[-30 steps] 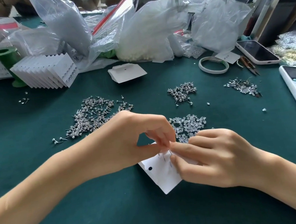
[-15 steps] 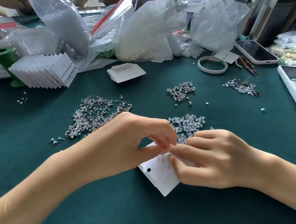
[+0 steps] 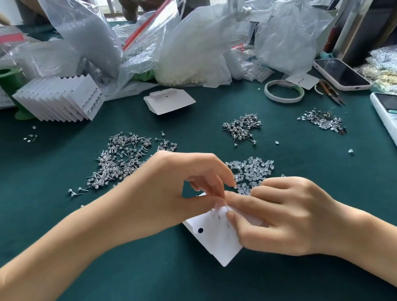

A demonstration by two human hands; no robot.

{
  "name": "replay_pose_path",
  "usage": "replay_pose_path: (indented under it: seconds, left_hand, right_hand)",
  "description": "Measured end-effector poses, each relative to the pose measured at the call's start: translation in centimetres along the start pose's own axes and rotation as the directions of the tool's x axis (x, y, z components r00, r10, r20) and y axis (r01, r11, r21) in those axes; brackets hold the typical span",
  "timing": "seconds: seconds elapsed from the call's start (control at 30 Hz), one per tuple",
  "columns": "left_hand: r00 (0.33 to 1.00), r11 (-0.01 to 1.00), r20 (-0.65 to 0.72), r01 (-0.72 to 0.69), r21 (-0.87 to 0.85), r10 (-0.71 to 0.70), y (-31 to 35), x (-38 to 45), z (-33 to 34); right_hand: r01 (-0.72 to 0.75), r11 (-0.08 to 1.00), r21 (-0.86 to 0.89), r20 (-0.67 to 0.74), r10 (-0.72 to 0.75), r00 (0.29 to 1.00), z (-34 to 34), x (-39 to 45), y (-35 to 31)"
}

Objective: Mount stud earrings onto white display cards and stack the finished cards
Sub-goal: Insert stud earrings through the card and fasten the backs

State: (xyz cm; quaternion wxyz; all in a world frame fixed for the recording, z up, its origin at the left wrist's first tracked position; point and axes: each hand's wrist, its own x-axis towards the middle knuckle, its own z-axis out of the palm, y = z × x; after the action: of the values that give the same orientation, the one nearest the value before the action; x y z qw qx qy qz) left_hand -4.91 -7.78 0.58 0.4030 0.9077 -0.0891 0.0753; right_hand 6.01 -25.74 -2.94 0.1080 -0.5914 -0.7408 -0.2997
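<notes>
Low over the green surface (image 3: pixel 58 275), both hands meet at a white display card (image 3: pixel 214 241). Left hand (image 3: pixel 167 190) fingers pinch a stud earring (image 3: pixel 226 207) at the card's top edge; right hand (image 3: pixel 280 217) fingers curl round the card, pinching it. Finished cards (image 3: pixel 62 98) stand stacked far left.
</notes>
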Motion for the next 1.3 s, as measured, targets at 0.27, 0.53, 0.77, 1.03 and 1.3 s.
replay_pose_path:
  seconds: [0.27,0.53,0.77,1.03,1.3]
  left_hand:
    - [0.999,1.000,-0.032,0.009,0.009,-0.009,0.07,-0.03,0.53]
    - [1.000,0.999,-0.017,0.022,-0.028,-0.022,0.41,-0.03,0.69]
    - [1.000,1.000,0.013,0.021,0.009,-0.021,0.57,0.06,0.58]
    - [0.999,0.999,0.035,0.022,0.050,-0.024,0.86,0.24,0.65]
    - [0.998,0.999,0.063,0.024,0.044,-0.027,0.83,0.63,0.58]
  right_hand:
    - [0.016,1.000,-0.015,0.012,-0.016,1.000,0.07,-0.17,-0.02]
    - [0.029,0.999,-0.033,-0.036,-0.030,0.999,0.14,-0.31,-0.12]
    - [0.053,0.996,-0.068,-0.073,-0.058,0.996,0.27,-0.39,-0.10]
    - [0.068,0.993,-0.098,-0.097,-0.077,0.992,0.40,-0.45,-0.06]
    - [0.056,0.993,-0.107,-0.083,-0.065,0.994,0.27,-0.33,-0.07]
